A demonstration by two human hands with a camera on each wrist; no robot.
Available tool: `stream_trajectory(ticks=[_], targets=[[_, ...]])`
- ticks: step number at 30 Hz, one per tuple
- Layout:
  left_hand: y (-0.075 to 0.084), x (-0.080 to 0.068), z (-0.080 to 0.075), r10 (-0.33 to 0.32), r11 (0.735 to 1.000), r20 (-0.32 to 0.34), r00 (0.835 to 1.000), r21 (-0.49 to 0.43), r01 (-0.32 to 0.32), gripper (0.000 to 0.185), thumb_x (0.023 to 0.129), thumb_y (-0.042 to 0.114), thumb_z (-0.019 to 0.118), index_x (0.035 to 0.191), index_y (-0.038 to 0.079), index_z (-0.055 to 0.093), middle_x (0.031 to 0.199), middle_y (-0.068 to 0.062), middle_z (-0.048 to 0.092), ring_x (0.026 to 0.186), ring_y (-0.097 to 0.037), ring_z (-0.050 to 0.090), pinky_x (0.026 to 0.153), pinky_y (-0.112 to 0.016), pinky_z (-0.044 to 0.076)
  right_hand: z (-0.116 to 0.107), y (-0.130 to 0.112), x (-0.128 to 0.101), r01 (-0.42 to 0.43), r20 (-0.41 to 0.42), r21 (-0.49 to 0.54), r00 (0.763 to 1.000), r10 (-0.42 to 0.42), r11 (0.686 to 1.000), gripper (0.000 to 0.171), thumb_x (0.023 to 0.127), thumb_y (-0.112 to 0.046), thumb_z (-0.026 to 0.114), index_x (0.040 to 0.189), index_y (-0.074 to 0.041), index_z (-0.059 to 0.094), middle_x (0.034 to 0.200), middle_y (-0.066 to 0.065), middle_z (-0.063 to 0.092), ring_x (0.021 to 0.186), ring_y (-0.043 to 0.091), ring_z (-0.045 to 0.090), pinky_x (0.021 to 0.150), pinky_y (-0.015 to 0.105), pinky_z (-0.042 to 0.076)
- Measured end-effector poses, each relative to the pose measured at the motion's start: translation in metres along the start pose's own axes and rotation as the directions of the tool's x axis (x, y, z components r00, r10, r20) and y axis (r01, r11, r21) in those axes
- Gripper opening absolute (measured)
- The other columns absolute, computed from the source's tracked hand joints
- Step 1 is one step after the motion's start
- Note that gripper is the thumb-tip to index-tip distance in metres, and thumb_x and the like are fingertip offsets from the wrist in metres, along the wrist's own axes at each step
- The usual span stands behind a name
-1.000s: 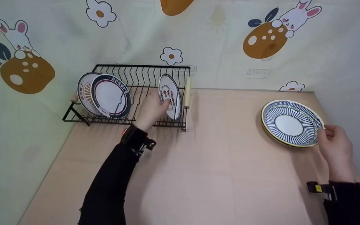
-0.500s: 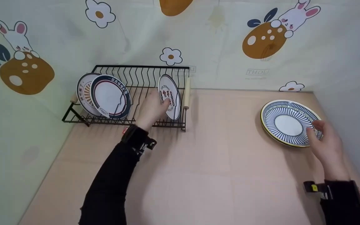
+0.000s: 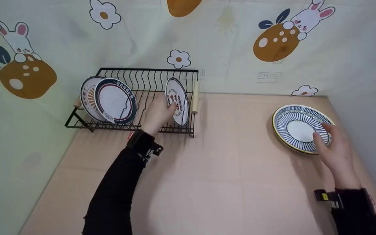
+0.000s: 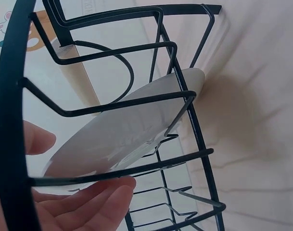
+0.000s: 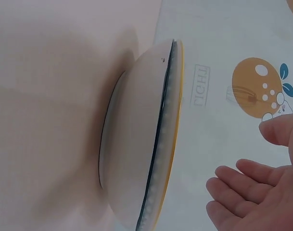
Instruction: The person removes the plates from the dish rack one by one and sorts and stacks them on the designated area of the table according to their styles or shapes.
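My left hand [image 3: 165, 110] reaches into a black wire dish rack [image 3: 142, 73] and holds a small white plate with red marks [image 3: 179, 98] that stands on edge in a right-hand slot. In the left wrist view the plate [image 4: 132, 125] sits between the thumb and the fingers [image 4: 88, 207], behind the rack wires [image 4: 11, 120]. A blue-striped plate with a yellow rim [image 3: 294, 125] lies flat on the table at the right. My right hand [image 3: 326, 143] hovers over its near right rim. The right wrist view shows this hand [image 5: 252, 197] with straight fingers, apart from the plate [image 5: 136, 144].
Two more plates, a dark-rimmed one [image 3: 114, 99] and an orange-patterned one [image 3: 88, 94], stand in the rack's left slots. The beige table [image 3: 233, 169] is bounded by patterned cloth walls at the back, left and right.
My right hand has moved left from the striped plate's right rim to above its near right part. The left hand and the small plate have stayed put.
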State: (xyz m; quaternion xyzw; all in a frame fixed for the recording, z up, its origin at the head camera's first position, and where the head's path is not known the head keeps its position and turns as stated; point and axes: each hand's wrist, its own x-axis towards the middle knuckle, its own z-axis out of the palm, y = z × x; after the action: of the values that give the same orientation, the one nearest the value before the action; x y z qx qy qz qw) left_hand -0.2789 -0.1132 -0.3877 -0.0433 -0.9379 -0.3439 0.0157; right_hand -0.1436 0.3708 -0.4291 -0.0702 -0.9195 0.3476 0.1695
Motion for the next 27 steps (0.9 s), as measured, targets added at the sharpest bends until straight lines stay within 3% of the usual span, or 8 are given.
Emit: stream_trajectory(ticks=[8, 15, 24, 27], targets=[[-0.002, 0.002, 0.003, -0.001, 1.0, -0.007, 1.0, 0.012, 0.001, 0.062, 0.099, 0.03, 0.056, 0.14, -0.012, 0.037, 0.105, -0.019, 0.059, 0.076, -0.027, 0.058, 0.061, -0.036, 0.053, 0.008, -0.004, 0.0, 0.07, -0.01, -0.032, 0.997, -0.07, 0.997, 0.053, 0.101, -0.018, 0.053, 0.143, 0.01, 0.039, 0.143, 0.036, 0.04, 0.133, 0.053, 0.033, 0.112, 0.062, 0.023], [-0.003, 0.005, 0.005, 0.008, 1.0, -0.002, 1.0, 0.013, -0.008, 0.061, 0.098, 0.028, 0.056, 0.139, -0.013, 0.038, 0.13, -0.028, 0.052, 0.104, -0.035, 0.059, 0.088, -0.043, 0.053, 0.014, -0.009, -0.001, 0.138, -0.02, -0.031, 0.99, -0.139, 0.99, 0.052, 0.097, -0.015, 0.058, 0.141, 0.009, 0.043, 0.14, 0.033, 0.044, 0.131, 0.052, 0.036, 0.11, 0.062, 0.026], [-0.003, 0.007, 0.007, 0.037, 0.999, -0.019, 0.999, 0.039, -0.037, 0.055, 0.1, 0.024, 0.054, 0.137, -0.015, 0.041, 0.126, -0.029, 0.054, 0.091, -0.031, 0.061, 0.077, -0.039, 0.055, 0.022, -0.014, -0.002, 0.219, -0.014, -0.022, 0.976, -0.219, 0.976, 0.054, 0.094, -0.011, 0.064, 0.14, 0.008, 0.044, 0.139, 0.032, 0.046, 0.13, 0.051, 0.037, 0.11, 0.061, 0.026], [-0.003, 0.008, 0.007, 0.04, 0.999, -0.017, 0.999, 0.037, -0.04, 0.049, 0.099, 0.023, 0.054, 0.131, -0.014, 0.046, 0.117, -0.026, 0.057, 0.083, -0.029, 0.058, 0.071, -0.038, 0.053, 0.025, -0.016, -0.001, 0.24, -0.005, -0.016, 0.971, -0.24, 0.971, 0.055, 0.093, -0.011, 0.065, 0.141, 0.007, 0.044, 0.139, 0.032, 0.046, 0.129, 0.051, 0.038, 0.109, 0.063, 0.027]])
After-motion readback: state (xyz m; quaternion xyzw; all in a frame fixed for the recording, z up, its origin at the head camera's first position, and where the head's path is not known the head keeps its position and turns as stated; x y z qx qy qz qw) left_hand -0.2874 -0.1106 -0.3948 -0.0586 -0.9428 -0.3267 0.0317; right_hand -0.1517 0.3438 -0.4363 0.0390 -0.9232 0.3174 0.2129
